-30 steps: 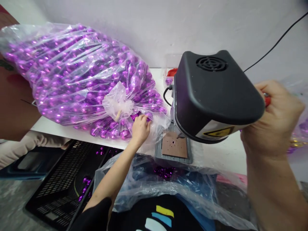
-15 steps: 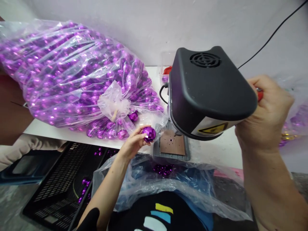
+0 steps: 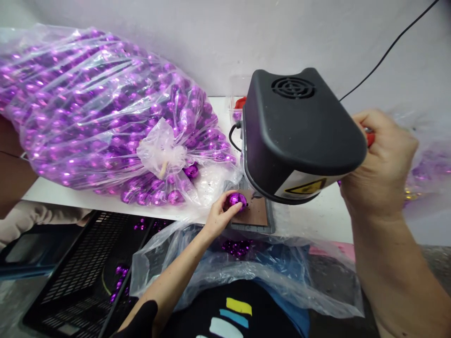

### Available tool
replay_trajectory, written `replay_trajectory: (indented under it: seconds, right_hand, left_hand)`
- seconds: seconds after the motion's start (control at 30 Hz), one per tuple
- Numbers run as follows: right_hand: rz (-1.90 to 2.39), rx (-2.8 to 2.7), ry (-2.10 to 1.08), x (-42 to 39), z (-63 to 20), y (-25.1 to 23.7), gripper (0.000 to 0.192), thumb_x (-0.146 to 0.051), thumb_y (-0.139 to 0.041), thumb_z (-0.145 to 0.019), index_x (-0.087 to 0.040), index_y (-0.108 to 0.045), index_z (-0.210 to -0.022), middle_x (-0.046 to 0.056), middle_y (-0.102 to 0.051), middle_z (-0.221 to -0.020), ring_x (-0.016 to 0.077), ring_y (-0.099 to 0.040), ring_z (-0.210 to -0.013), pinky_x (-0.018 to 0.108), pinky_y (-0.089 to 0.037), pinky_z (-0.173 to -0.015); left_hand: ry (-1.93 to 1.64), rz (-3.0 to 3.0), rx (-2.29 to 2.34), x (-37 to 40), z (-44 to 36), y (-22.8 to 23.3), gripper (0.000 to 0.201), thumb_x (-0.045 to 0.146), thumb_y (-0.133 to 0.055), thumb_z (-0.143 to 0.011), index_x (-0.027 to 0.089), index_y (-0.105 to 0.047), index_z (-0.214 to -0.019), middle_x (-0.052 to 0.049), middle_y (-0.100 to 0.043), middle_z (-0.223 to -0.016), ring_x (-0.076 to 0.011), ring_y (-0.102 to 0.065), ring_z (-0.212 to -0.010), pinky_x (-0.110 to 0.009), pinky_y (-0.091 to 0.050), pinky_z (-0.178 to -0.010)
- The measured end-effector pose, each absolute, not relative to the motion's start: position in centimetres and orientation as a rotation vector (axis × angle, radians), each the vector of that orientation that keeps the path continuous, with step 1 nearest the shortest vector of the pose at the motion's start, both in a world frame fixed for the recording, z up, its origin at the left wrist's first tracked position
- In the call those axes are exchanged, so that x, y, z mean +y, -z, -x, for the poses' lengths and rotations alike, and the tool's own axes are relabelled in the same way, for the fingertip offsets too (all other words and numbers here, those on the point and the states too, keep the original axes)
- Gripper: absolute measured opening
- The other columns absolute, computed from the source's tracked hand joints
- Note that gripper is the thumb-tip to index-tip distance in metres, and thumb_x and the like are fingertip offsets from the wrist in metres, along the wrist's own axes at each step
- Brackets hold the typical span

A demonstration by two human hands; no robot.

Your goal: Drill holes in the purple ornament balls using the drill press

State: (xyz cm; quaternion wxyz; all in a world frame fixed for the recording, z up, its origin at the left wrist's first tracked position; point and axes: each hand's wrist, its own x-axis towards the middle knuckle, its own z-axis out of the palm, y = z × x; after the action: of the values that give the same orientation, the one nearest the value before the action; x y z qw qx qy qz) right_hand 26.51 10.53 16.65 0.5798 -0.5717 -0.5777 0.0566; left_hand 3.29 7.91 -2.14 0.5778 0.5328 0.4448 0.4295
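My left hand (image 3: 220,217) holds a shiny purple faceted ball (image 3: 236,200) against the brown base plate (image 3: 259,214) of a small black bench machine (image 3: 299,134). My right hand (image 3: 382,166) is up at the machine's right side, closed around a red-tipped lever handle (image 3: 369,137). A large clear plastic bag of purple balls (image 3: 102,117), tied at its neck, lies on the white table (image 3: 317,218) to the left.
A black slotted crate (image 3: 77,277) with a few purple balls sits below the table's left edge. A clear bag (image 3: 246,267) with several purple balls lies across my lap. A black cable (image 3: 387,51) runs up the wall. More bagged balls (image 3: 430,169) blur at the right.
My left hand drew one purple ball out from the big bag and carried it right onto the machine's base plate. My right hand has stayed on the lever.
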Motion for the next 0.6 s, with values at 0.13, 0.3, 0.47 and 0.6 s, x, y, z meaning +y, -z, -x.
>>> replay_trajectory:
  seconds: [0.13,0.3,0.47,0.6]
  right_hand:
    - [1.338,-1.337,-0.133,10.6,-26.3,-16.6,0.035,-0.043,-0.066,-0.087,-0.012,-0.059,-0.073,-0.002,-0.039,-0.063,0.0000,-0.034,-0.062,0.014,-0.024,-0.054]
    - [1.325,-1.345,-0.138,10.6,-26.3,-16.5,0.038,-0.046,-0.064,-0.088,-0.012,-0.059,-0.074,-0.002,-0.042,-0.063,0.0006,-0.036,-0.062,0.015,-0.025,-0.055]
    - [1.324,-1.335,-0.156,10.6,-26.4,-16.6,0.039,-0.047,-0.064,-0.088,-0.011,-0.061,-0.074,-0.002,-0.044,-0.063,0.0002,-0.038,-0.063,0.015,-0.027,-0.055]
    - [1.315,-1.321,-0.134,10.6,-26.2,-16.5,0.034,-0.041,-0.065,-0.088,-0.011,-0.059,-0.073,-0.003,-0.041,-0.063,-0.0012,-0.036,-0.062,0.013,-0.025,-0.056]
  left_hand:
    - [-1.022,-1.403,1.034,7.9,-3.5,2.7,0.049,0.042,-0.075,-0.087,0.018,-0.061,-0.128,-0.007,-0.071,-0.116,-0.0213,-0.066,-0.102,-0.036,-0.051,-0.095]
    - [-1.025,-1.640,1.069,8.0,-3.9,3.6,0.051,0.038,-0.077,-0.086,0.021,-0.062,-0.131,-0.010,-0.070,-0.126,-0.0275,-0.063,-0.119,-0.044,-0.046,-0.106]
    - [-1.049,-1.786,1.045,8.2,-4.4,4.6,0.050,0.040,-0.074,-0.089,0.021,-0.060,-0.134,-0.012,-0.070,-0.130,-0.0307,-0.061,-0.125,-0.053,-0.042,-0.113]
    - [-1.025,-1.927,1.019,8.3,-4.4,4.7,0.047,0.040,-0.070,-0.092,0.023,-0.058,-0.135,-0.012,-0.069,-0.131,-0.0306,-0.063,-0.124,-0.057,-0.039,-0.117]
